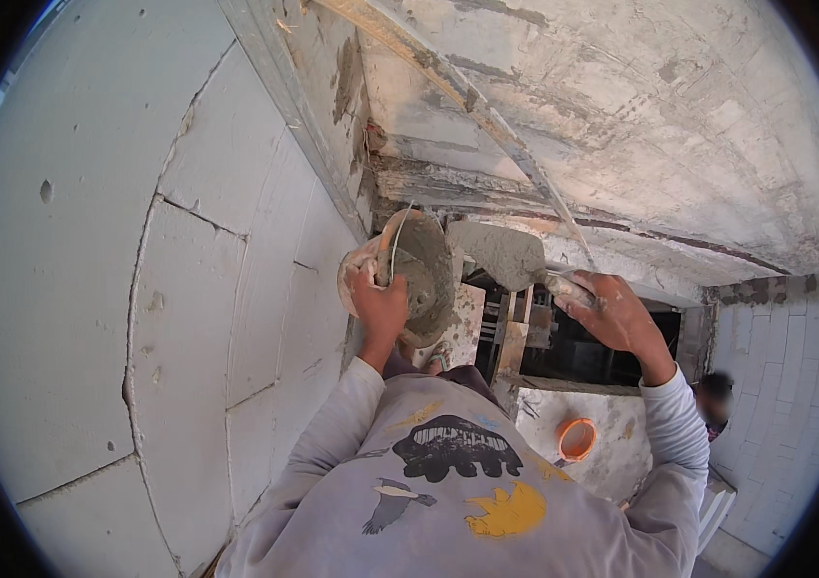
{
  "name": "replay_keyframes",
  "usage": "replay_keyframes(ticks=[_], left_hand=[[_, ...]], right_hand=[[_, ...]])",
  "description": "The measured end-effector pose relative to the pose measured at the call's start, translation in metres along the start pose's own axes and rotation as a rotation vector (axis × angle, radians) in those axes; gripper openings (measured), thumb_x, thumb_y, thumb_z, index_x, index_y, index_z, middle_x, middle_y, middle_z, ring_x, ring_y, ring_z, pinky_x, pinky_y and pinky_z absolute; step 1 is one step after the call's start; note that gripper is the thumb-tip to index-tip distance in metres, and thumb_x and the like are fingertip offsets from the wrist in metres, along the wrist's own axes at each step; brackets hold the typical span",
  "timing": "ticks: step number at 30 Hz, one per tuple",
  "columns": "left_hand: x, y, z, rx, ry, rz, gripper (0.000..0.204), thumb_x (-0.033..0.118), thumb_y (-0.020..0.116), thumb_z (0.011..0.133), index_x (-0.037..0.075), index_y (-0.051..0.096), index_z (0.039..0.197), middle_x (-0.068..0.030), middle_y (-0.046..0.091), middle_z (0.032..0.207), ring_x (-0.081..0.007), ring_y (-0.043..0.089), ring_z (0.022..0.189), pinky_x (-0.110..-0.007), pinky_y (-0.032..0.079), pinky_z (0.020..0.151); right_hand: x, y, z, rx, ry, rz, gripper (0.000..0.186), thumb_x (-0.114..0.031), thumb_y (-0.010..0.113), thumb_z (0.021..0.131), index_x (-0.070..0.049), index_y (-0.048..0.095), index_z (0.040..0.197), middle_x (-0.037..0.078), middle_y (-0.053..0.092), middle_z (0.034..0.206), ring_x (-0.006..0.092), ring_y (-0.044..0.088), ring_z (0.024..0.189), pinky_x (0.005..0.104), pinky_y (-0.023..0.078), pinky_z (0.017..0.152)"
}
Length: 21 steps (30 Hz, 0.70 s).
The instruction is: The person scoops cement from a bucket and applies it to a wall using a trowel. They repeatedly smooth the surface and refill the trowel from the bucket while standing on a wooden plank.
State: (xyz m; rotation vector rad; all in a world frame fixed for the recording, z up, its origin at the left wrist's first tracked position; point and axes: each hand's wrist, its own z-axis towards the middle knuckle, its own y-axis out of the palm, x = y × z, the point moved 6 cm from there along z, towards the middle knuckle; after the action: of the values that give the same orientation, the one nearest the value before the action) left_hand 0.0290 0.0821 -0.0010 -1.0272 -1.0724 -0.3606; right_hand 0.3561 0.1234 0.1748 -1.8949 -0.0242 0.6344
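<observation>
My left hand [381, 303] is closed around the near left rim of a mortar-caked bucket [435, 243], by its thin wire handle. The bucket tilts toward me, with wet grey mortar [421, 289] inside. In my right hand [617, 313] is the pale handle of a trowel [562, 285], its blade pointing left toward the bucket. A thick grey layer of mortar [504, 252] covers the blade, hiding most of the metal. The blade is at the bucket's right side; I cannot tell whether they touch.
Pale block wall [188, 260] rises close on my left. Ahead is a rough plastered surface [621, 125], crossed by a long mortar-stained strip [487, 116]. A dark opening [588, 342] lies below my right hand. An orange bucket [577, 439] and another person [715, 397] are lower right.
</observation>
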Motion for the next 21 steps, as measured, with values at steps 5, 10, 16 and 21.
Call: replay_keyframes(ticks=[5,10,16,21], left_hand=[[0.027,-0.01,-0.008,-0.047,-0.01,-0.351,0.037,-0.006,0.061,0.084,-0.001,0.06,0.12,-0.0061,0.063,0.103,-0.0158,0.061,0.091,-0.03,0.049,0.085],[0.05,-0.006,-0.011,-0.111,-0.027,-0.56,0.032,-0.008,0.058,0.084,-0.001,0.059,0.115,-0.0034,0.06,0.1,-0.0103,0.058,0.088,-0.025,0.048,0.082],[0.069,-0.015,-0.007,-0.144,-0.123,-0.755,0.024,-0.009,0.054,0.086,0.001,0.058,0.107,-0.0023,0.06,0.097,-0.009,0.056,0.087,-0.026,0.047,0.08],[0.072,-0.028,0.009,-0.076,-0.303,-1.07,0.024,-0.009,0.056,0.084,0.001,0.058,0.106,-0.0012,0.06,0.095,-0.0066,0.052,0.08,-0.025,0.046,0.074]], right_hand=[[-0.01,0.089,0.067,-0.04,-0.028,-0.463,0.04,-0.034,0.071,0.094,-0.002,0.066,0.117,0.017,0.072,0.105,0.0372,0.073,0.093,0.0468,0.059,0.08],[-0.018,0.122,0.083,-0.241,-0.201,-0.421,0.041,-0.036,0.073,0.091,-0.004,0.068,0.115,0.018,0.07,0.103,0.0376,0.07,0.1,0.0469,0.057,0.088],[0.008,0.137,0.079,-0.33,-0.212,0.172,0.058,-0.043,0.078,0.088,-0.005,0.069,0.13,0.022,0.072,0.115,0.0337,0.069,0.102,0.0413,0.055,0.093],[-0.009,0.102,0.07,-0.453,0.054,0.446,0.053,-0.043,0.077,0.092,-0.005,0.07,0.128,0.01,0.074,0.097,0.0123,0.062,0.065,0.0308,0.053,0.064]])
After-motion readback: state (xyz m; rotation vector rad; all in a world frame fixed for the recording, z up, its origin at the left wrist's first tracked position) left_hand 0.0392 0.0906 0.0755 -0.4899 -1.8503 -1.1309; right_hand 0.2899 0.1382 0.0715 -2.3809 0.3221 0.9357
